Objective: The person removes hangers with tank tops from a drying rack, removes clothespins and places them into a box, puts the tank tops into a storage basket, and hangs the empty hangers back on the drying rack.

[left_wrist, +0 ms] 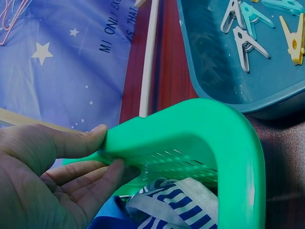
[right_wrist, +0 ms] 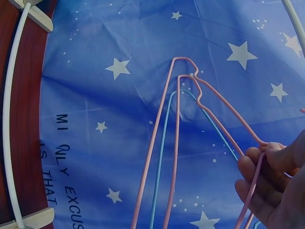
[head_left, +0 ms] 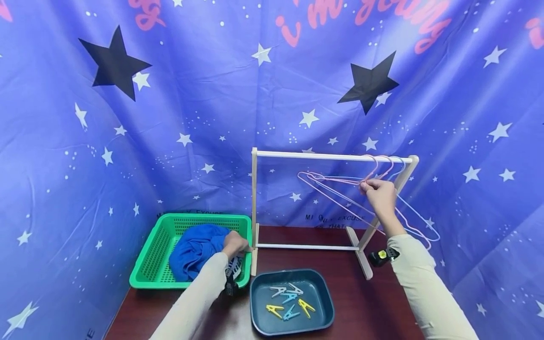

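Note:
At the right end of a white-barred rack (head_left: 314, 155), my right hand (head_left: 380, 198) pinches a pink hanger (right_wrist: 183, 58) near its neck. A second pink hanger (right_wrist: 175, 157) and a blue hanger (right_wrist: 159, 157) hang close beside it. My left hand (head_left: 235, 244) is at the right side of a green basket (head_left: 159, 285); in the left wrist view, its thumb lies outside the rim and its fingers inside, gripping it. Inside the basket are a bunched blue cloth (head_left: 195, 250) and a striped cloth (left_wrist: 183, 205), partly covered by the hand in the head view.
A dark teal tray (head_left: 254, 307) holding several clothespins (head_left: 275, 310) in yellow, blue and grey stands in front of the rack, close to the basket. The rack's wooden feet (head_left: 363, 264) rest on the brown table (head_left: 374, 311). A blue star-patterned curtain (head_left: 238, 94) surrounds the table.

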Tool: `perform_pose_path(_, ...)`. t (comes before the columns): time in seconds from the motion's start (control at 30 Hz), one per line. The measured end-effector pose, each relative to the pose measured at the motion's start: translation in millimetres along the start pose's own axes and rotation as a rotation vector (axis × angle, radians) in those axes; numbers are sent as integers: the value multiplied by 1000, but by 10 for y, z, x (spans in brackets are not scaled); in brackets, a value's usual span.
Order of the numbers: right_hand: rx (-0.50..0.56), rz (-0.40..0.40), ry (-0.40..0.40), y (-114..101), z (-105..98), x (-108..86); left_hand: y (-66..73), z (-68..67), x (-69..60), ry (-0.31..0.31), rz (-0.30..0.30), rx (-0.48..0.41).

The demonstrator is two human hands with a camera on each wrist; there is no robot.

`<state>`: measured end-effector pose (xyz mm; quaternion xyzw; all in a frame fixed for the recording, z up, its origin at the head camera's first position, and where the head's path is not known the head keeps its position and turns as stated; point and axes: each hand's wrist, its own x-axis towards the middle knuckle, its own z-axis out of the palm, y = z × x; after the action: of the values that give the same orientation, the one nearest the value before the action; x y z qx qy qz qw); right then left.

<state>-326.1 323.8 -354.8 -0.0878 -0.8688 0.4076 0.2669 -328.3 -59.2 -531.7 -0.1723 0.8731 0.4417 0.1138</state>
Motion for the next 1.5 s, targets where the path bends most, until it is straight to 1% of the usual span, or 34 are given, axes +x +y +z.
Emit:
perform_pose_path(0.17,7,-7,-2,-19,-19,27,2,2,7,-9,3,-3)
perform_pose_path(0.27,2,-6,-9,-13,-23,45,-5,6,14,-4,3,-5)
perform_pose_path(0.4,-7,9,-20,-13,-35,35,-15,7,14,-4,-2,-2)
perform_pose_path(0.57,-4,25,-10,-25,-61,17,16,-14,1,-9,6,13)
perform_pose_path(0.8,19,34,-7,-3,-68,11,14,-21,-20,-7,13,2)
perform_pose_path(1.0,-24,54,10,31,-106,-7,2,-1,-48,-26,19,-26)
perform_pose_path(1.17,-61,63,31,37,-121,-19,-5,-4,-47,-12,35,-10)
perform_pose_path(1.33,-76,43,63,29,-120,-16,-3,-26,-36,-2,47,-4)
perform_pose_path(1.5,-93,26,63,53,-139,-34,6,-19,-41,-10,42,-9)
